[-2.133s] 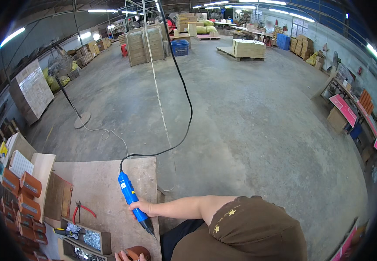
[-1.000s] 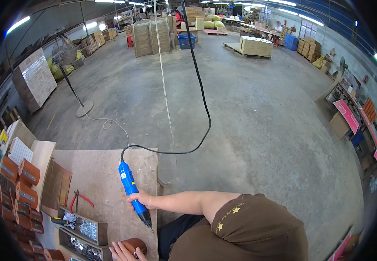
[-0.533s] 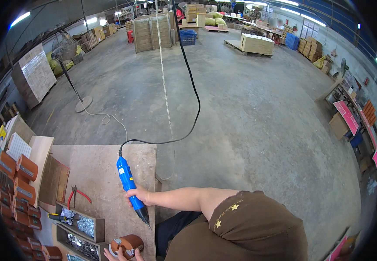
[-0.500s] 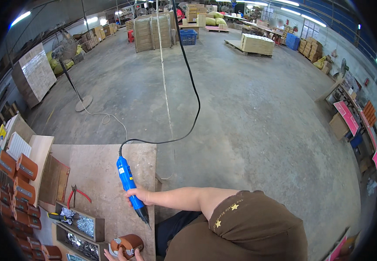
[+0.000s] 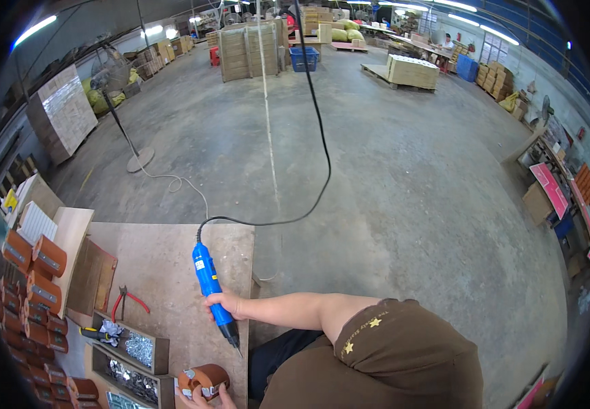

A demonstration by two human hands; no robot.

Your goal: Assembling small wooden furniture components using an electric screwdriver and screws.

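Head view: blue driver (image 5: pixel 208 279), brown cylinder (image 5: pixel 212 374)
Driver's clenched in the grip of the right hand (image 5: pixel 225 304), cylinder in the left hand (image 5: pixel 204 397) at the tabletop (image 5: pixel 172 262), beside open boxes (image 5: pixel 162 354): silvery bits (image 5: pixel 138 348) are held in one, shiny metal pieces (image 5: pixel 128 378) in another. Labels (image 5: pixel 200 265) are stuck on the driver; gold lettering (image 5: pixel 358 328) is printed on the shirt (image 5: pixel 404 354).

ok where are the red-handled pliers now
At lower left in the head view, the pliers lie on the tabletop, beside the box of silver parts.
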